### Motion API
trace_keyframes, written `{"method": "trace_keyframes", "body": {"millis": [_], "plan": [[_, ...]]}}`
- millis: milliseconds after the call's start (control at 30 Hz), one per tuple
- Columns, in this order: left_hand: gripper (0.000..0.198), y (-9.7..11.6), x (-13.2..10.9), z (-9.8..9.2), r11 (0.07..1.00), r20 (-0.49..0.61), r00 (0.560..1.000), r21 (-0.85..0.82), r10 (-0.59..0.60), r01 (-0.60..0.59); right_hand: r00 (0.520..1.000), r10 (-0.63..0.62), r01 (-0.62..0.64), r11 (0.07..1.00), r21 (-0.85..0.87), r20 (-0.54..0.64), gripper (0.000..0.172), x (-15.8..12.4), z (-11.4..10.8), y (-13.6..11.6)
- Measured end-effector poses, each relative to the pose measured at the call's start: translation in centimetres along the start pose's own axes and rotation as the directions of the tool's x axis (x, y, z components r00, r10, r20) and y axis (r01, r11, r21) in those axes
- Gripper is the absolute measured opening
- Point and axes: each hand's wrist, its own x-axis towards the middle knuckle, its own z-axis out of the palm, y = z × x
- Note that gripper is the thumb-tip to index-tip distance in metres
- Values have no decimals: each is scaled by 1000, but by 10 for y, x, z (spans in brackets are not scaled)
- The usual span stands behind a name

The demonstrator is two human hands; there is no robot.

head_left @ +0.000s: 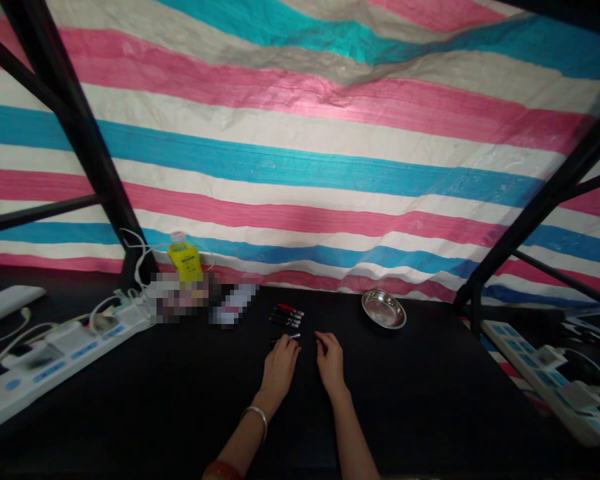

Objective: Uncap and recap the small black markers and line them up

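Note:
My left hand (279,363) rests low over the black table with its fingers curled together. At its fingertips lies a small dark stick with a silvery end (293,336), partly hidden by the fingers. Just beyond is a row of similar short sticks (286,319), black with silvery right ends. A red one (290,309) lies at the far side of that row. To the right, my right hand (331,363) is apart from the left, fingers bent and tips close together; whatever they may hold is too small to make out.
A round metal dish (384,309) sits back right. At the left stand a yellow bottle (186,261), a blurred pale flat object (234,305) and a long power strip (65,357) with cables. Another power strip (545,377) runs along the right. Black frame bars and a striped sheet (300,167) rise behind.

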Motion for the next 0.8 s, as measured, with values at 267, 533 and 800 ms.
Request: {"method": "trace_keyframes", "body": {"millis": [267,533,800], "plan": [[23,5,0,12,962,-200,970,-203,141,-182,988,78,-58,988,144,-136,29,3,-1,2],[29,19,6,17,930,-271,937,-231,221,-286,945,328,-262,763,591,-4,37,7,12,1],[31,14,0,26,901,-398,863,-168,310,-401,826,511,-481,420,769,238,40,9,2,-13]]}}
